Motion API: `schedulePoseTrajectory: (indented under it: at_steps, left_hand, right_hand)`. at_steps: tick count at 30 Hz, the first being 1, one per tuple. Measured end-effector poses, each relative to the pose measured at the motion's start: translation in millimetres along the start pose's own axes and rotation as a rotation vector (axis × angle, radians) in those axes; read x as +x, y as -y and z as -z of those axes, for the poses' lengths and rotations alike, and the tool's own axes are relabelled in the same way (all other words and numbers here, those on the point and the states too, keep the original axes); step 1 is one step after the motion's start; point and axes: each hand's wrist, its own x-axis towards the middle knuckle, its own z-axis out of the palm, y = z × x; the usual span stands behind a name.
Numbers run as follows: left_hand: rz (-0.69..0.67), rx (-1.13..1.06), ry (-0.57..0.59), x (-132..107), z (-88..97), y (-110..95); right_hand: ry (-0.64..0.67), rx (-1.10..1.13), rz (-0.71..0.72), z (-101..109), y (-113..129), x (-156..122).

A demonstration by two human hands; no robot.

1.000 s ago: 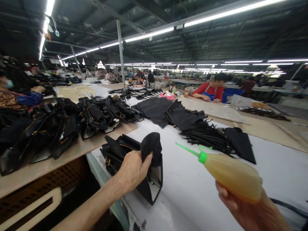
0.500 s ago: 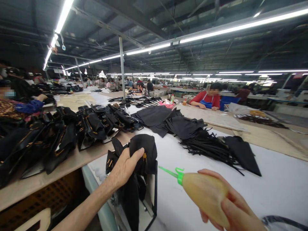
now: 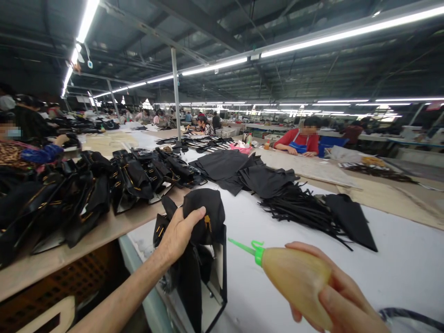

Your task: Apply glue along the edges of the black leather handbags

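My left hand grips a black bag piece with gold-coloured zip parts, thumb on top of its folded-over upper part. Below the hand the piece opens to a pale lining with a black edge, resting at the corner of the white-covered table. In my right hand is a squeeze bottle of yellowish glue-like liquid, lying almost level. Its thin green nozzle points left, its tip close to the right edge of the black piece and seemingly just apart from it. Fingers wrap around the bottle's rear half.
Many similar black bag pieces lie along the table's left side. Ahead are stacked black sheets and a bundle of black strips. A yellow crate sits below the table edge. A co-worker in red works across the table.
The black piece and my left hand have shifted very slightly left and up. The squeeze bottle has barely moved, and both hands keep their hold.
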Motion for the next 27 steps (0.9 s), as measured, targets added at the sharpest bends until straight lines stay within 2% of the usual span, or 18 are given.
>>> schedulePoseTrajectory:
  at_steps: [6, 11, 16, 20, 27]
  left_hand:
    - [0.017, -0.012, -0.031, 0.5, 0.7, 1.3]
    - [0.008, 0.005, -0.021, 1.6, 0.5, 3.3]
    - [0.026, 0.002, -0.05, 1.9, 0.3, 3.8]
    - [-0.013, -0.006, 0.008, 1.3, -0.3, 2.2]
    - [-0.044, -0.027, 0.036, 0.5, 0.6, 0.3]
  right_hand:
    - [-0.145, 0.002, 0.03, -10.4, 4.1, -0.9]
    - [-0.131, 0.027, 0.039, -11.7, 0.6, 2.3]
    - [-0.041, 0.0, 0.026, -6.4, -2.9, 5.6]
    - [-0.111, 0.02, 0.025, -11.7, -1.4, 2.8]
    - [-0.119, -0.025, -0.007, -13.1, 3.7, 0.3]
